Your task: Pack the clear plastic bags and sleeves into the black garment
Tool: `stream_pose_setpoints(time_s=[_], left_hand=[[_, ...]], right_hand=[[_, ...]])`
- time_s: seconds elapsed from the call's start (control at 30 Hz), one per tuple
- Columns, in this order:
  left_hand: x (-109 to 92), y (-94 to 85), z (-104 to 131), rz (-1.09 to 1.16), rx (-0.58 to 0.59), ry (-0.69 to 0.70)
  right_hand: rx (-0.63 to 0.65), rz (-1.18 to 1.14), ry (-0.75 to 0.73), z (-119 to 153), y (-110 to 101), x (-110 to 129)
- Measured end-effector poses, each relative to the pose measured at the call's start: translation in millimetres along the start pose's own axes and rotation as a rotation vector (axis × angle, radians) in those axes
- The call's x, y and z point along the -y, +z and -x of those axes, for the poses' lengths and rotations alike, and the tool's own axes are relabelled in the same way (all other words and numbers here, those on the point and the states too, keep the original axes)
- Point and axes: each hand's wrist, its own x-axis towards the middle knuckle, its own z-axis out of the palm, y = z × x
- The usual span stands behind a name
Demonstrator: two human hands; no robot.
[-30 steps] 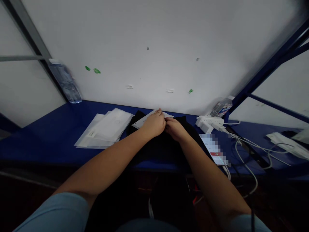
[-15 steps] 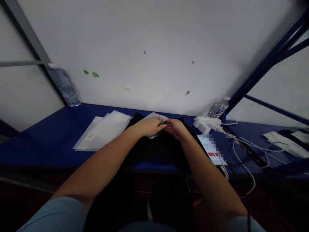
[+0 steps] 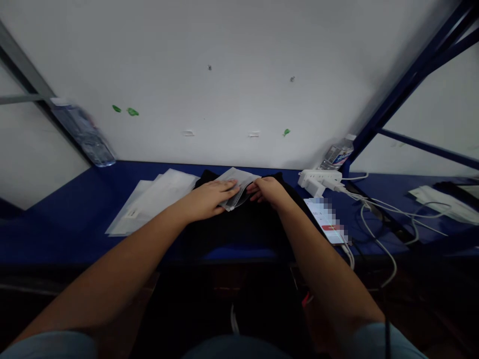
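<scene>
A small translucent zip bag lies on folded black cloth at the middle of the blue desk. Its mouth gapes toward the right, and a slider shows at its lower corner. My left hand rests on the bag's left part, with fingers stretched out and apart over the plastic. At the right edge of the mouth, my right hand has its fingers bent around the plastic rim. Some of those fingertips are hidden by the bag. Whether anything is inside the bag, I cannot tell.
Several translucent bags lie stacked on the left. On the right are a phone, a white power strip and loose cables. A large bottle leans at the back left; a smaller bottle stands back right.
My left hand has slid left across the bag, away from my right hand. More of the bag and its parted mouth now show. The view has shifted slightly.
</scene>
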Motion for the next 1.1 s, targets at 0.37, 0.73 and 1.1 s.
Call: stream_pose_setpoints(time_s=[0.37,0.73,1.1], left_hand=[[-3.9,13.9,-5.1,0.06,-0.175,0.106],[-4.6,15.0,-3.5,0.168,-0.336,-0.022],[5.3,17.2,-2.1,0.184,-0.33,0.126]], right_hand=[[0.091,-0.131,-0.079,7.2,7.1,3.4],[0.11,0.388,-0.985,33.7,13.7,7.8],[0.058,0.559,-1.21,21.3,17.6,-0.5]])
